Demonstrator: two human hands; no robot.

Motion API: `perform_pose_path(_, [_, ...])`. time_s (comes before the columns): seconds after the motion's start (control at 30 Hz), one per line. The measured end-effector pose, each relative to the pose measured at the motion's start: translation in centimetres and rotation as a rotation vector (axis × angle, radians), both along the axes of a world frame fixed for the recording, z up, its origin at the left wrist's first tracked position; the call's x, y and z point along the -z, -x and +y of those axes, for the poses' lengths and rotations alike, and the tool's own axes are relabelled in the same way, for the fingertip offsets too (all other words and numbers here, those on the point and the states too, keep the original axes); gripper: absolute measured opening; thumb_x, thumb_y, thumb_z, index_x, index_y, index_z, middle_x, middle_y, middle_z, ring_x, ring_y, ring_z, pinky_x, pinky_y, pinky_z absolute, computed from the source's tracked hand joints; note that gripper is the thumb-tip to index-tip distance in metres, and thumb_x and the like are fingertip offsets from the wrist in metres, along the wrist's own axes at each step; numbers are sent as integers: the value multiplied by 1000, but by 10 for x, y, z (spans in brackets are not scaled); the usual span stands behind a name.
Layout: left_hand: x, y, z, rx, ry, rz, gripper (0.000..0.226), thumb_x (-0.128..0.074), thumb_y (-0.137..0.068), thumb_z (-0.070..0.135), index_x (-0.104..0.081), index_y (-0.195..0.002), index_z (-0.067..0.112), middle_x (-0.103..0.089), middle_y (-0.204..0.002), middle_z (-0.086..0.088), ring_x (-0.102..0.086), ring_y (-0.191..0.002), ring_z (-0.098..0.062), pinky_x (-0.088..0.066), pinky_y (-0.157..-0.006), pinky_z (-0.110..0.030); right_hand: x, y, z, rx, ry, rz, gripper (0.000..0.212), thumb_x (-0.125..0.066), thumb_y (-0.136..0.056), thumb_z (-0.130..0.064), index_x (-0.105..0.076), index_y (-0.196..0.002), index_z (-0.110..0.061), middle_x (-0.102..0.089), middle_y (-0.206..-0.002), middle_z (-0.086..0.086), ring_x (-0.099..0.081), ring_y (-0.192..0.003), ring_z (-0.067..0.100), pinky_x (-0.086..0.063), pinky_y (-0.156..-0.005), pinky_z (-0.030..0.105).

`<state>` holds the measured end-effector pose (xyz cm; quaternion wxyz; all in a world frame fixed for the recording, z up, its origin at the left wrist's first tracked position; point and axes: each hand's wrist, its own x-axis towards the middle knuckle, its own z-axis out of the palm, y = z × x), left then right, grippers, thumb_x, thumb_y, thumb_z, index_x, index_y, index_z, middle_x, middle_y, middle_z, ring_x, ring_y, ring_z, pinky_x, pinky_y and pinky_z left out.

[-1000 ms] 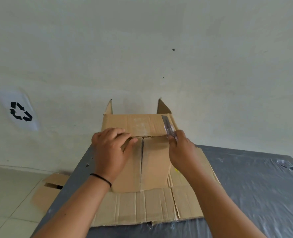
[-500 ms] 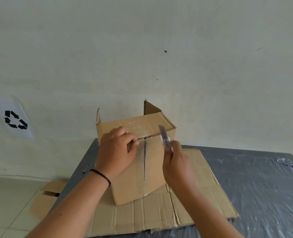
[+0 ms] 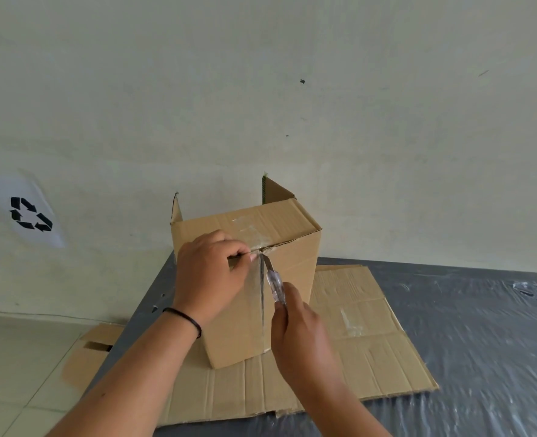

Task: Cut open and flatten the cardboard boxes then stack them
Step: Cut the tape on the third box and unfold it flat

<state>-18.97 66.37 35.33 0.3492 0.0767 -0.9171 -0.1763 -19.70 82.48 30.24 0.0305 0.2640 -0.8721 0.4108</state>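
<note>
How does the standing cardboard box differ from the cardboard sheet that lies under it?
The cardboard box stands upright, still folded; the cardboard sheet lies flat and opened on the table. The left hand grips the box while the right hand holds a cutter at its seam; no hand touches the sheet. Both are brown corrugated cardboard.

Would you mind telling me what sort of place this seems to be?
Probably a recycling or packing room: a recycling sign on the bare wall, a table wrapped in plastic, and flattened cardboard under a box being cut open.
</note>
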Motion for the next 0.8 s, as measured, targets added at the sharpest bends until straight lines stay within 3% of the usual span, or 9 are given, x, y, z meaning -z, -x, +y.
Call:
perform_pose_path(0.37, [1, 1, 1, -27, -25, -16, 12, -74, -80, 26, -69, -69, 27, -57, -66, 11, -55, -65, -11, -47, -62, -39, -4, 4, -10, 30, -137, 15, 40, -35, -99, -11, -34, -138, -18, -59, -80, 6, -50, -60, 18, -29, -43, 23])
perform_pose_path(0.6, [2, 2, 1, -31, -42, -37, 13, -72, -81, 26, -67, -69, 28, -55, -66, 11, -53, -65, -11, -45, -64, -37, 8, 0, -9, 44, -191, -23, 44, -36, -98, -10, -30, -140, -18, -58, -80, 7, -57, -66, 24, -34, -47, 28])
perform_pose_path(0.8, [4, 3, -1, -35, 16, -21, 11, -69, -83, 27, -68, -72, 26, -54, -68, 11, -53, -66, -13, -44, -64, -35, 16, 7, -9, 44, -215, 35, 50, -38, -98, -9, -27, -146, -17, -59, -80, 7, -56, -63, 23, -27, -44, 24])
